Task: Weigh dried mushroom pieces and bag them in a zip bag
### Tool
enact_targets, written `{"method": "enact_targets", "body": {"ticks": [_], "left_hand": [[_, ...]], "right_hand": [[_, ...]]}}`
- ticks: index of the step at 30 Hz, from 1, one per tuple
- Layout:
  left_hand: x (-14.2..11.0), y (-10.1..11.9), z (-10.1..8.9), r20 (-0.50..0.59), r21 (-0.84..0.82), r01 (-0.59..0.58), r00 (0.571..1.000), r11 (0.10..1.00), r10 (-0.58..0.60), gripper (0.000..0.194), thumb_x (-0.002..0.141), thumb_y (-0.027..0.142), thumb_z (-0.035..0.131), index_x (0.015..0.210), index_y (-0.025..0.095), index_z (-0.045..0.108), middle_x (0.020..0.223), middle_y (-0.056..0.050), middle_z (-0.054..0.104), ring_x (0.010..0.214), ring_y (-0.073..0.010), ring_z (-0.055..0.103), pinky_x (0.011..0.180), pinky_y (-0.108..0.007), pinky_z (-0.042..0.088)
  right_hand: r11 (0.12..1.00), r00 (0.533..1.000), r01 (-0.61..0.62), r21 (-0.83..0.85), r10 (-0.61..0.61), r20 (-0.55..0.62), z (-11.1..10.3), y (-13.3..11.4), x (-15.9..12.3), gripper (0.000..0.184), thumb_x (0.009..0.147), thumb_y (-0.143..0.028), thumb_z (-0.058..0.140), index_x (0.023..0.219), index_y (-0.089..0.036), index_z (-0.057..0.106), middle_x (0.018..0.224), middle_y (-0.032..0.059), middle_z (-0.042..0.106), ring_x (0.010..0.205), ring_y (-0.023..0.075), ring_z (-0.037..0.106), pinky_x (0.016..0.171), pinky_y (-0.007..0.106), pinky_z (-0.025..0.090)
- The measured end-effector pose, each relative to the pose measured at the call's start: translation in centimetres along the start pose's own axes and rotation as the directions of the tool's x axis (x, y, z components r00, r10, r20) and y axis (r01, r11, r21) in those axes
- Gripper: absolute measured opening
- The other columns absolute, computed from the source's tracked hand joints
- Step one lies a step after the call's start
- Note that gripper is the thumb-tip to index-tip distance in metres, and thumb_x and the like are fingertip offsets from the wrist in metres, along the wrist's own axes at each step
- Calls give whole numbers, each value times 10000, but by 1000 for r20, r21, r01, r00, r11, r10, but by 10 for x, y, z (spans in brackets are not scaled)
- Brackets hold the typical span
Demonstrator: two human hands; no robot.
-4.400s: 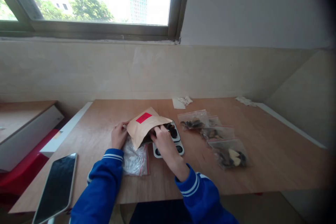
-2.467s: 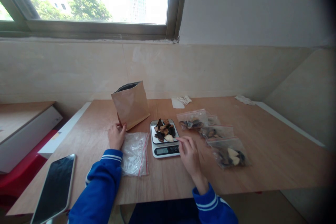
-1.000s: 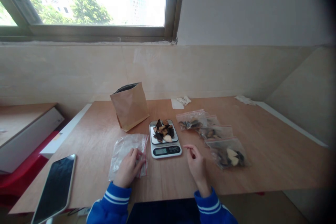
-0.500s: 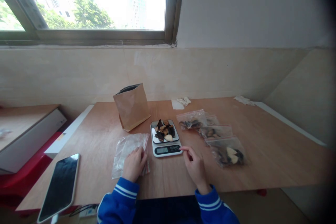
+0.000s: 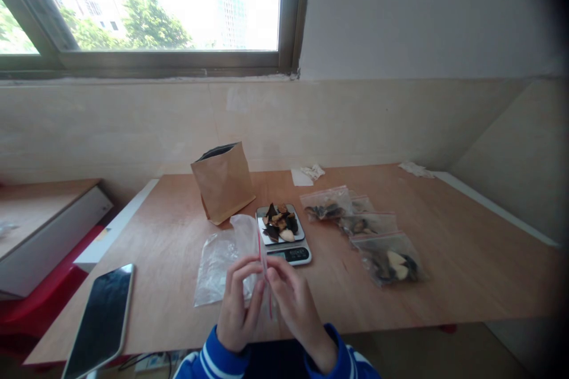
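Observation:
Both my hands meet at the red-edged zip seal of a clear plastic bag (image 5: 245, 231) raised off the table. My left hand (image 5: 242, 296) grips its mouth from the left, fingers bent. From the other side, my right hand (image 5: 293, 293) pinches the same seal. Under it on the table lie more clear plastic (image 5: 212, 272); how many bags I cannot tell. Just beyond my hands is a white kitchen scale (image 5: 303, 247), its display partly hidden by my fingers. Dried brown, dark and pale slices (image 5: 279, 224) are heaped on its plate.
An upright brown paper bag (image 5: 223, 183) stands behind, its top open. To the right lie several filled zip bags (image 5: 391, 260) of similar slices. A phone (image 5: 100, 320) is at the left table edge. Crumpled tissue (image 5: 313, 172) lies near the wall.
My left hand has lifted a bag's sealed edge up from the table. My right hand has left the scale's buttons, moved left and taken hold of that edge.

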State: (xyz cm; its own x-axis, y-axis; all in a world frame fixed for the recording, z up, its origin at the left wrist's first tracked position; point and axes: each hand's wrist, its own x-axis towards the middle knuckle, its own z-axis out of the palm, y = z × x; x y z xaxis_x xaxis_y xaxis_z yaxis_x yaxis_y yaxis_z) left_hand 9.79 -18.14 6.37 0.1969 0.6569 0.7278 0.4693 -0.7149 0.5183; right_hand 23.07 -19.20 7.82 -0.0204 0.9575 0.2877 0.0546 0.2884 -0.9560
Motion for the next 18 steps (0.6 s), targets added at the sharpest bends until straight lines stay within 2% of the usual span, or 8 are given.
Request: {"method": "enact_targets", "body": {"ticks": [2,5,7,10,14,18], "left_hand": [[1,-5,2,-30,44,34,999,998,-33,422,897,140,460,1312,214,430,1223,-105,501,1031,-182,560,879,-334,505],[2,-11,5,-27,133,62,998,989,-59,477,905,183,481,1371,253,410,1258,-98,499,1064,-195,556,878,-339,504],[3,-14,7,-47,182,45,998,982,-37,469,892,202,518,1352,269,450,1216,-83,544,1089,-212,548,893,-353,491],[6,-16,7,-128,207,-20,991,978,48,459,864,171,569,1307,276,510,1103,-54,615,985,-191,584,838,-326,491],[11,-18,5,-204,170,-97,970,981,131,445,815,95,622,1226,262,586,942,-17,667,822,-155,597,730,-282,476],[8,-21,3,-248,107,-130,957,986,153,417,796,41,618,1166,233,625,936,-24,681,806,-156,602,706,-285,466]], "right_hand": [[1000,1000,-1,-11,1,5,-1,-2,2,282,934,-367,472,1089,-194,630,1064,68,675,923,179,642,844,268,494],[1000,1000,-4,-15,4,13,-1,-5,6,298,951,-361,433,1078,-189,640,1011,66,689,906,181,645,832,272,492],[1000,999,11,-29,-10,34,0,-8,9,325,970,-351,379,1049,-188,649,964,64,690,904,182,640,813,274,490],[991,998,56,-121,-52,29,1,-8,13,302,959,-332,408,948,-178,668,901,61,673,880,181,627,803,278,479],[982,996,81,-173,-88,-34,2,-6,16,224,924,-303,494,892,-163,667,869,56,657,849,169,619,787,268,474],[975,986,159,-155,-163,-13,2,-6,20,198,915,-305,534,867,-179,679,827,35,670,825,159,607,771,259,466]]}}
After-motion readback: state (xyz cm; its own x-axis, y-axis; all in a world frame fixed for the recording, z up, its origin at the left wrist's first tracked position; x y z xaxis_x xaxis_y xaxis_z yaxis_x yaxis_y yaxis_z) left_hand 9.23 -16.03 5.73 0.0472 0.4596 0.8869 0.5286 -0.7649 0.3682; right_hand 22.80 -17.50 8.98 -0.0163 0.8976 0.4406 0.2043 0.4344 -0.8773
